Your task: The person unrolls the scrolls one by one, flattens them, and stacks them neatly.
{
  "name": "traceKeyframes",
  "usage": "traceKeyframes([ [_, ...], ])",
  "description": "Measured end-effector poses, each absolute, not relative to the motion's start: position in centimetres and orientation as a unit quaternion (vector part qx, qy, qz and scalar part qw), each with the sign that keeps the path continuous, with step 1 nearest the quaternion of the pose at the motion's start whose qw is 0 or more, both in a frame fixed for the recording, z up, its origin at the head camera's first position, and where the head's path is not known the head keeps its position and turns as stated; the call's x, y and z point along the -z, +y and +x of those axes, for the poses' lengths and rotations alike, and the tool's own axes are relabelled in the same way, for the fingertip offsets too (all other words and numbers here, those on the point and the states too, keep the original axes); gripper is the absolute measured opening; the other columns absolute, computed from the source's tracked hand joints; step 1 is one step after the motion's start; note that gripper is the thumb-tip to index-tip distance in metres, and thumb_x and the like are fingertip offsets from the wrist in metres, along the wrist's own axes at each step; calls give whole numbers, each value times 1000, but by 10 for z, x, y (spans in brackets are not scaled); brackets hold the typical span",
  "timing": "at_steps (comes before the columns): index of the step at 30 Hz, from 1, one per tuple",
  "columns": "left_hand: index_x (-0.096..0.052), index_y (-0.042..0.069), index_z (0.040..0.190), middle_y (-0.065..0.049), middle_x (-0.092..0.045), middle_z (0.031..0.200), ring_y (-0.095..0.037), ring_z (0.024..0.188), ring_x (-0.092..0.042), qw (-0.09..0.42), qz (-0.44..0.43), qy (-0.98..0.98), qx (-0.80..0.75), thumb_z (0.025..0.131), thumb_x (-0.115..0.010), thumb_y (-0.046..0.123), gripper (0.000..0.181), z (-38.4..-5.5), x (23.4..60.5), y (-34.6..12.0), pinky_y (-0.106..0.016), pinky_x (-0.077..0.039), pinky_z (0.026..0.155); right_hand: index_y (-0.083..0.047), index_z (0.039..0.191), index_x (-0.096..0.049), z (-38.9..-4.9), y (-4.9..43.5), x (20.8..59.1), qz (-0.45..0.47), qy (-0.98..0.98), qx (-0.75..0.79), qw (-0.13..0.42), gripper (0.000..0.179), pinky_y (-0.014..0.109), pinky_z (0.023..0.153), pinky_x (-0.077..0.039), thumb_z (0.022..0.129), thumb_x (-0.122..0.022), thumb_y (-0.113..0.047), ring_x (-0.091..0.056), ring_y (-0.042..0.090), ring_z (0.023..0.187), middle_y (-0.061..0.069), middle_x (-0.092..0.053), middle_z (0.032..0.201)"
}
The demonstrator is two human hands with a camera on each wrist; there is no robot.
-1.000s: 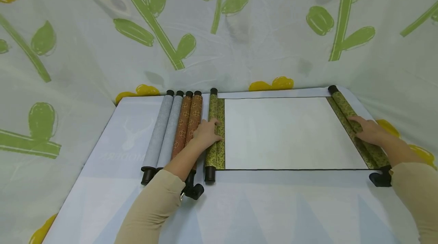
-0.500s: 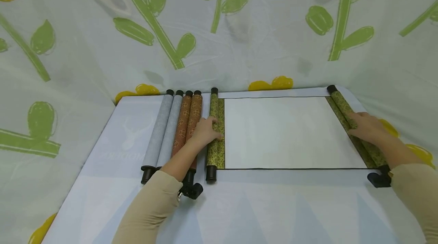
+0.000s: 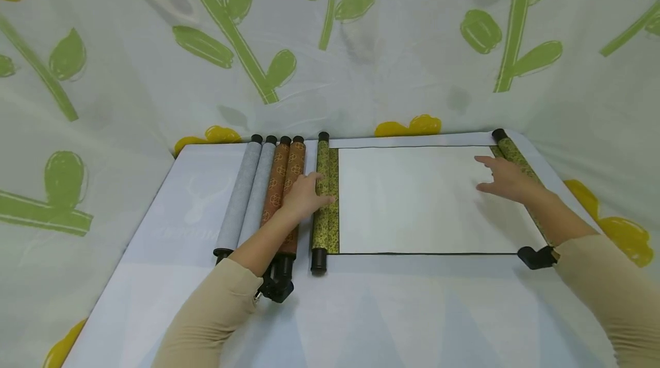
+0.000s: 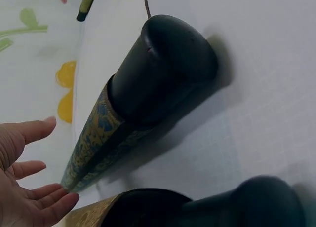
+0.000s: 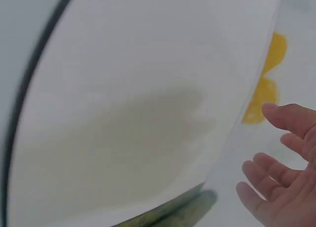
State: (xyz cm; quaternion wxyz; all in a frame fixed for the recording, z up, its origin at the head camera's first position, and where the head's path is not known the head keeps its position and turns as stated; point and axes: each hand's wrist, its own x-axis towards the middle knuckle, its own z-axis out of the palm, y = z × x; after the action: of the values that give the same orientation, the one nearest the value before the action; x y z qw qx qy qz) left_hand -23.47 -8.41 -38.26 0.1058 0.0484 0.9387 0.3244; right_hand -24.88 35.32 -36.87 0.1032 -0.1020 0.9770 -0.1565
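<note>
An unrolled hanging scroll with a blank white sheet [image 3: 412, 202] lies flat on the table, dark line along its front edge. Its left roller [image 3: 321, 219] and right roller [image 3: 510, 153] are wrapped in green patterned cloth with black end knobs. My left hand [image 3: 304, 197] is at the left roller, thumb and fingers spread either side of it; the left wrist view shows the fingers loosely extended near the roller's black knob [image 4: 163, 69]. My right hand [image 3: 507, 180] hovers over the sheet's right part, casting a shadow; in the right wrist view its fingers [image 5: 261, 180] hold nothing.
Left of the scroll, two brown patterned rolls [image 3: 293, 164] and two grey rolls [image 3: 242, 190] lie side by side, black-capped; my left forearm passes over them. The white table [image 3: 412, 316] meets a plant-printed cloth wall [image 3: 402, 81] behind.
My right hand has let go of the right roller, risen and moved left over the sheet. My left hand has shifted slightly left. The scroll stays in place.
</note>
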Motion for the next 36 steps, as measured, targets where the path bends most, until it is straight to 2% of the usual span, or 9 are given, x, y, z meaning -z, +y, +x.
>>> traceKeyframes([
  [6, -31, 13, 148, -23, -28, 149, -43, 130, -37, 94, 36, 935, -340, 79, -75, 40, 87, -236, 378, -90, -59, -41, 91, 9, 144, -24, -250, 314, 360, -138, 970, 180, 91, 76, 59, 88, -42, 86, -67, -15, -44, 52, 114, 40, -31, 134],
  [10, -22, 14, 151, -20, -26, 152, -40, 135, -31, 82, 33, 924, -373, 75, -78, 43, 99, -237, 376, -93, -57, -38, 98, 6, 146, -22, -250, 295, 358, -153, 961, 214, 88, 82, 59, 91, -40, 85, -70, -20, -42, 50, 117, 37, -27, 140],
  [15, -17, 15, 152, -18, -30, 149, -37, 131, -38, 59, 43, 913, -400, 70, -81, 45, 108, -235, 374, -98, -52, -40, 98, 2, 148, -21, -251, 275, 356, -151, 954, 243, 86, 91, 57, 94, -40, 82, -74, -31, -39, 48, 123, 33, -26, 144],
  [19, -12, 17, 153, -17, -31, 148, -35, 130, -38, 50, 68, 906, -415, 69, -83, 42, 113, -234, 373, -108, -51, -41, 97, 2, 148, -21, -254, 260, 354, -154, 948, 266, 78, 90, 56, 94, -41, 82, -74, -28, -39, 46, 124, 28, -27, 146],
  [23, -9, 17, 154, -19, -32, 147, -36, 129, -38, 46, 94, 905, -413, 71, -83, 35, 113, -233, 373, -122, -52, -41, 97, 2, 147, -23, -258, 242, 356, -163, 943, 282, 64, 88, 54, 94, -43, 82, -74, -28, -41, 44, 123, 26, -29, 146],
  [29, -15, 10, 152, -23, -27, 148, -39, 126, -39, 34, 105, 907, -406, 74, -82, 29, 105, -230, 372, -136, -53, -40, 97, -2, 147, -26, -266, 216, 367, -184, 941, 282, 17, 90, 50, 94, -43, 79, -76, -34, -44, 39, 118, 23, -32, 145],
  [36, -15, 10, 152, -21, -19, 153, -40, 134, -30, 29, 91, 902, -420, 76, -79, 36, 103, -227, 381, -153, -55, -36, 101, -6, 148, -26, -269, 181, 373, -212, 929, 300, 34, 93, 48, 96, -43, 77, -78, -37, -45, 38, 121, 20, -33, 144],
])
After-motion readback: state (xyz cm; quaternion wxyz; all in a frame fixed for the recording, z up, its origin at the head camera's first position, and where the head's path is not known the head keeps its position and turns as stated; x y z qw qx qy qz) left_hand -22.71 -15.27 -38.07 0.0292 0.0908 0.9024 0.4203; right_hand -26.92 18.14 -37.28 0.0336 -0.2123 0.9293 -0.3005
